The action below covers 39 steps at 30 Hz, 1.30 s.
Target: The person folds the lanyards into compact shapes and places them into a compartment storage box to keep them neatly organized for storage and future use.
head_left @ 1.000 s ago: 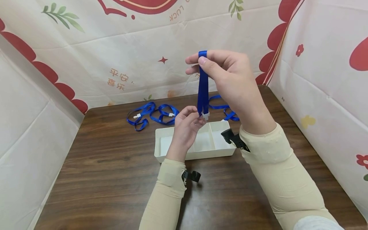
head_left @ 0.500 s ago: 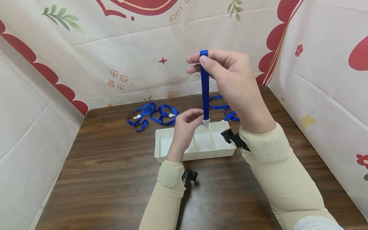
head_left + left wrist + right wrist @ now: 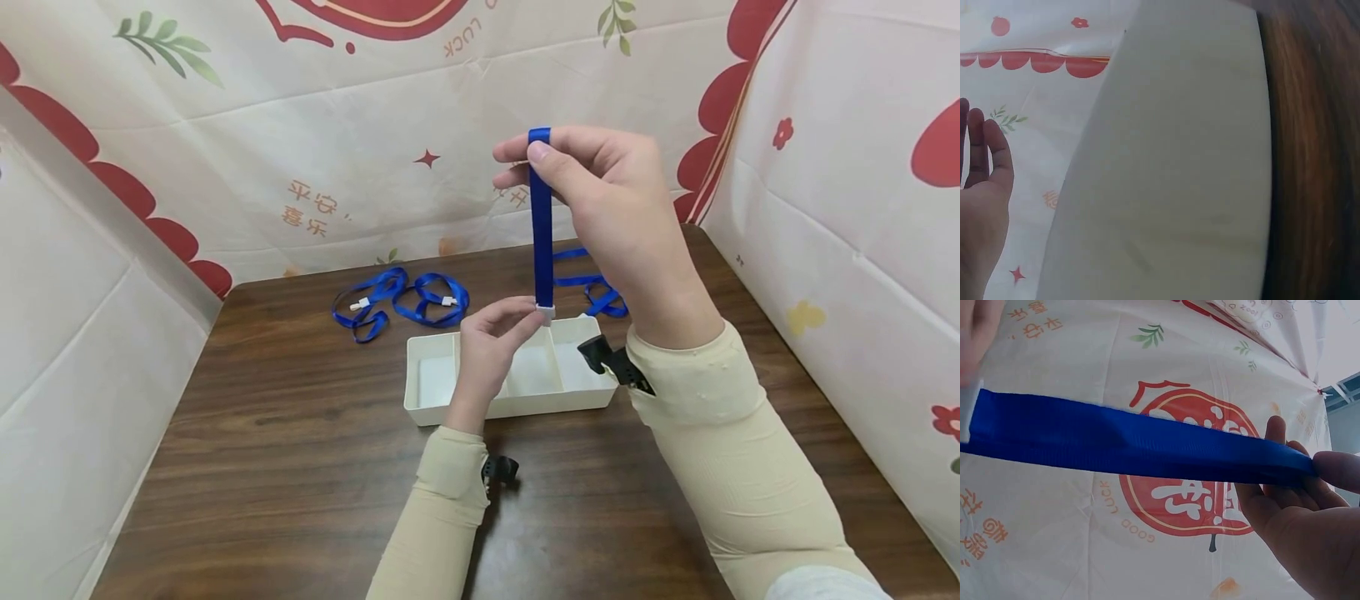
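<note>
A dark wooden table (image 3: 300,467) stands boxed in by cream plastic sheeting (image 3: 360,142) printed with red scallops, green leaves and small stars.

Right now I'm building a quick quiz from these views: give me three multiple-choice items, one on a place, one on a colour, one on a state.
1. Where is the white tray?
A. on the table
B. on the floor
C. held up

2. What colour is the held strap?
A. red
B. blue
C. green

3. How does the strap hang?
A. coiled in the tray
B. flat on the table
C. taut and upright between both hands

Key:
1 A, the tray rests on the wooden table.
2 B, plainly blue.
3 C, right hand pinches the top, left hand pinches the white clip.
</note>
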Each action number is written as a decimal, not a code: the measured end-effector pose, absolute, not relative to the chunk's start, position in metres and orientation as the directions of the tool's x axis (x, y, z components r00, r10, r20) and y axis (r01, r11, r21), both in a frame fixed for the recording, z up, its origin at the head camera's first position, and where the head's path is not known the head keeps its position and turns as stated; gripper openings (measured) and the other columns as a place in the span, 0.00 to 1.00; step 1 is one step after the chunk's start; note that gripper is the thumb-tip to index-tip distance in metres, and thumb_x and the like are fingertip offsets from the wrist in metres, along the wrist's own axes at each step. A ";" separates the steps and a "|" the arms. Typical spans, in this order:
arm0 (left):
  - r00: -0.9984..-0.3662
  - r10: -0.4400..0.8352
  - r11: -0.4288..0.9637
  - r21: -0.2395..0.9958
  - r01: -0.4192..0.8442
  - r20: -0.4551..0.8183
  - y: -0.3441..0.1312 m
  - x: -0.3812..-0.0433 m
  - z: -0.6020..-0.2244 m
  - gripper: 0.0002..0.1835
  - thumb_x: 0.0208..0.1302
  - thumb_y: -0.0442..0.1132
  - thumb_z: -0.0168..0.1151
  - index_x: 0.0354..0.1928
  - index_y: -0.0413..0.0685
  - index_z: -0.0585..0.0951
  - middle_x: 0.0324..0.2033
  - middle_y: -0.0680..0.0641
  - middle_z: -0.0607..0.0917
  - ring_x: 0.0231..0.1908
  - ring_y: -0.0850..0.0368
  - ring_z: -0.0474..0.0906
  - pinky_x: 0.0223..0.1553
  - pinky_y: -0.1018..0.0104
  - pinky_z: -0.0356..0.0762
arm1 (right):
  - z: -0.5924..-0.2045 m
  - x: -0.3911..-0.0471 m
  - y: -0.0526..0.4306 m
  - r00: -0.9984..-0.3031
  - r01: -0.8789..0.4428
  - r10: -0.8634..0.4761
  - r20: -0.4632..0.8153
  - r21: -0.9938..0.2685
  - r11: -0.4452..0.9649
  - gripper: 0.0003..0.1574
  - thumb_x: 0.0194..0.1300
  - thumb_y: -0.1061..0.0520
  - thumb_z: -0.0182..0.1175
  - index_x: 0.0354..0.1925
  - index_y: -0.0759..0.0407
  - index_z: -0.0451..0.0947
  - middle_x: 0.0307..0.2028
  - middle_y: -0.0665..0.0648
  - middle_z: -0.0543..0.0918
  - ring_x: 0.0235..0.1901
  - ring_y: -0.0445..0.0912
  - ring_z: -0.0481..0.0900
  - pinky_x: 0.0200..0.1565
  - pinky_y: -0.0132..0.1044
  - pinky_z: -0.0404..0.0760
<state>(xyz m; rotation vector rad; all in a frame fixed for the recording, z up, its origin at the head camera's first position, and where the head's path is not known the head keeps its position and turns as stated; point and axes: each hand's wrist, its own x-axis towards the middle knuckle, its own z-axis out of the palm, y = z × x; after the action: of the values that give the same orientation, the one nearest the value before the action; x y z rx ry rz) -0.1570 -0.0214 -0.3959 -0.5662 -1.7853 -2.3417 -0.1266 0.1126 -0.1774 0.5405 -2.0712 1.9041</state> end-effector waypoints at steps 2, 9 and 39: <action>-0.929 0.092 -0.394 0.870 0.296 0.359 -0.020 -0.157 -0.397 0.11 0.71 0.26 0.65 0.39 0.49 0.92 0.43 0.57 0.92 0.45 0.64 0.89 0.53 0.67 0.87 | -0.178 -0.126 0.113 -0.892 -0.450 -0.083 0.444 -0.891 0.069 0.16 0.81 0.54 0.58 0.51 0.58 0.90 0.39 0.53 0.94 0.59 0.50 0.85 0.58 0.43 0.72; -0.964 0.102 -0.683 0.721 0.112 0.247 -0.017 -0.161 -0.396 0.16 0.76 0.29 0.61 0.35 0.56 0.92 0.34 0.56 0.92 0.37 0.63 0.88 0.51 0.65 0.87 | -0.177 -0.125 0.113 -0.888 -0.458 -0.081 0.453 -0.887 0.060 0.15 0.81 0.54 0.58 0.51 0.58 0.90 0.39 0.54 0.94 0.58 0.50 0.86 0.61 0.43 0.72; -0.917 0.288 -0.957 0.064 -0.282 0.276 -0.020 -0.166 -0.400 0.06 0.67 0.31 0.69 0.42 0.49 0.86 0.34 0.53 0.85 0.40 0.60 0.75 0.43 0.71 0.72 | -0.178 -0.122 0.115 -0.891 -0.449 -0.106 0.441 -0.890 0.078 0.16 0.81 0.54 0.57 0.52 0.56 0.90 0.40 0.55 0.94 0.61 0.49 0.83 0.61 0.43 0.73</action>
<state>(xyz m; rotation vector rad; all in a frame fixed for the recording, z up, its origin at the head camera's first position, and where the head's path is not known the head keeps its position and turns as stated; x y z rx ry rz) -0.1665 -0.0202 -0.3997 -0.4945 -0.0393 -3.3976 -0.1216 0.1146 -0.1778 0.5574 -2.0961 1.8902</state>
